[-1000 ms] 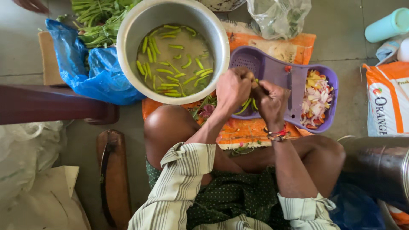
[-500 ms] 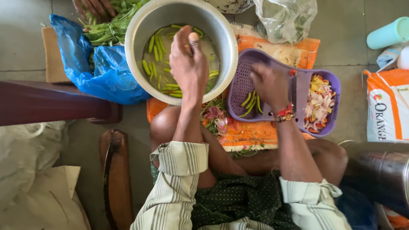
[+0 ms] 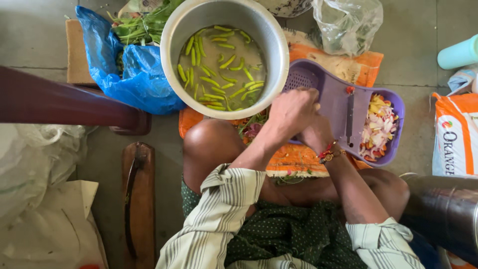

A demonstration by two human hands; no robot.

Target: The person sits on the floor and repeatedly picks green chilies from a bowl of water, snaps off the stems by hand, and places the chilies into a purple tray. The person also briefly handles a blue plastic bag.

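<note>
With our left hand [image 3: 294,110] curled over our hidden right hand [image 3: 314,133], grip unclear, at the purple tray [image 3: 328,102]'s near-left edge, we seem to be preparing another chilli for the steel bowl [image 3: 225,59].

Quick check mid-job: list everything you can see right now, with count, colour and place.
Round steel bowl of green chillies in water: one, top centre.
Purple plastic tray: one, right of bowl; chopped pink and yellow scraps in its right end.
Blue plastic bag with greens: one, top left.
Clear plastic bag: one, top right.
Orange cloth: one, under the tray.
Wooden board: one, brown, lower left.
Left hand, right hand: together over the tray.
</note>
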